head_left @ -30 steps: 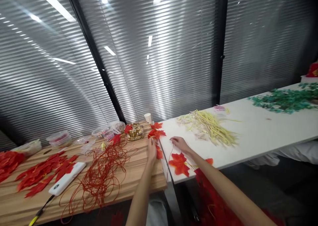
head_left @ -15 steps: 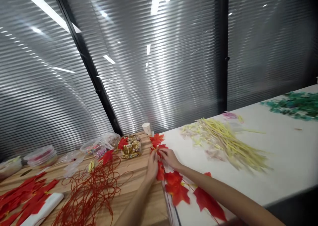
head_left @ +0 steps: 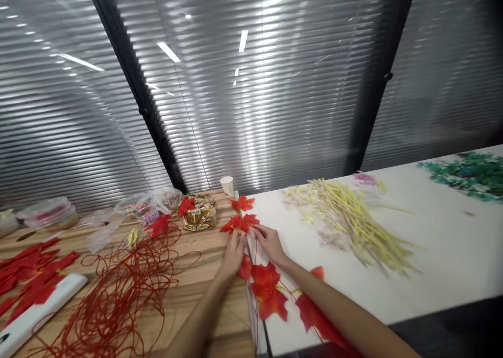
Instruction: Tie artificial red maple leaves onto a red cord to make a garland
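Left hand [head_left: 234,250] at red leaf [head_left: 240,223]

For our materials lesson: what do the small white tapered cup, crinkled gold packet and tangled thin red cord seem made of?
The cup seems matt paper, showing no strong glints. The packet looks like glossy foil or metallised film, from its bright creases. The cord appears dull and thread-like, in loose curls; whether cotton or synthetic, I can't tell.

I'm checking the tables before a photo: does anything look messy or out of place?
Mostly the red cord: it sprawls in a loose tangle across the wooden table. Nothing looks spilled or damaged.
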Action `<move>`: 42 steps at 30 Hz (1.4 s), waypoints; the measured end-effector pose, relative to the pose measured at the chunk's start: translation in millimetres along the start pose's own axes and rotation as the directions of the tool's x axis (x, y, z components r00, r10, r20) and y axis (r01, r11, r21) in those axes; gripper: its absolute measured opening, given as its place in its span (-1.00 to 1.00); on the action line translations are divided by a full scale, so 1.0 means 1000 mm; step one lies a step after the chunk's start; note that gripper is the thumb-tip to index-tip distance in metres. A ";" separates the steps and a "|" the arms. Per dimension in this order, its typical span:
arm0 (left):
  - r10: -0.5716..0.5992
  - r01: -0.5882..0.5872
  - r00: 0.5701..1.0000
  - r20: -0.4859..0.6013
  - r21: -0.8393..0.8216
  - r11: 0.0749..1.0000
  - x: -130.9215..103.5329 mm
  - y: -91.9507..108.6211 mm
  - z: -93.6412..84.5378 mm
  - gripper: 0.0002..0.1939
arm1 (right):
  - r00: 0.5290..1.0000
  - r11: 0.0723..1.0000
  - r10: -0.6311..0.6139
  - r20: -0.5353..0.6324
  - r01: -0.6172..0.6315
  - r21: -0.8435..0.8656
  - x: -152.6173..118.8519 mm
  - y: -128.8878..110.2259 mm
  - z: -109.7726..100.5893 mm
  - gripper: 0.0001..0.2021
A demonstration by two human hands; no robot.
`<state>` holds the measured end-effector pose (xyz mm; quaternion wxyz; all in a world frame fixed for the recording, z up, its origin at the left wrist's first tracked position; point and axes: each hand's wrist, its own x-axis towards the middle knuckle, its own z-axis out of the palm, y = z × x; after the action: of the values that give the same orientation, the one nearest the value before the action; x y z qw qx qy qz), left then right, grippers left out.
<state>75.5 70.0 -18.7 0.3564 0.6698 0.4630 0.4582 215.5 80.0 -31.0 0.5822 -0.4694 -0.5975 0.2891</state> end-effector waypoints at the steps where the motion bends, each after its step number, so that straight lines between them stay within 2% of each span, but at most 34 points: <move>1: 0.017 -0.017 1.000 0.021 0.003 1.000 0.000 0.001 0.000 -0.71 | 1.000 0.999 -0.019 0.011 0.019 -0.026 -0.001 -0.001 -0.001 -0.76; 4: 0.072 -0.074 0.995 0.070 0.031 0.997 0.003 0.002 -0.001 -0.72 | 0.989 0.982 -0.130 0.063 0.137 -0.128 -0.004 -0.004 -0.001 -0.77; 8: 0.124 -0.128 0.990 0.066 0.062 0.990 0.006 0.001 -0.004 -0.71 | 0.948 0.899 -0.287 0.137 0.316 -0.302 -0.007 -0.007 -0.001 -0.74; 13: 0.145 -0.144 0.989 0.026 -0.013 0.989 0.009 0.000 -0.009 -0.70 | 0.921 0.804 -0.346 0.180 0.390 -0.449 -0.013 -0.011 0.000 -0.71; 19: 0.203 -0.201 0.968 0.145 -0.033 0.979 0.015 -0.003 -0.011 -0.76 | 0.903 0.714 -0.325 0.281 0.429 -0.553 -0.021 -0.020 0.004 -0.76; 23: 0.215 -0.221 0.958 0.188 0.012 0.975 0.016 -0.006 -0.010 -0.78 | 0.920 0.760 -0.285 0.268 0.387 -0.522 -0.019 -0.021 0.002 -0.77; 29: 0.242 -0.270 0.938 0.248 0.085 0.959 0.020 -0.011 -0.009 -0.73 | 0.937 0.882 -0.262 0.231 0.329 -0.337 -0.012 -0.017 -0.004 -0.76; 42: 0.251 -0.292 0.929 0.271 0.121 0.949 0.021 -0.008 -0.008 -0.72 | 0.942 0.929 -0.218 0.254 0.281 -0.243 -0.011 -0.019 -0.007 -0.75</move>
<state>68.4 92.5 -17.2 0.2907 0.8067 0.3516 0.3758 216.9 60.9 -17.4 0.4727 -0.4302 -0.7484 0.1771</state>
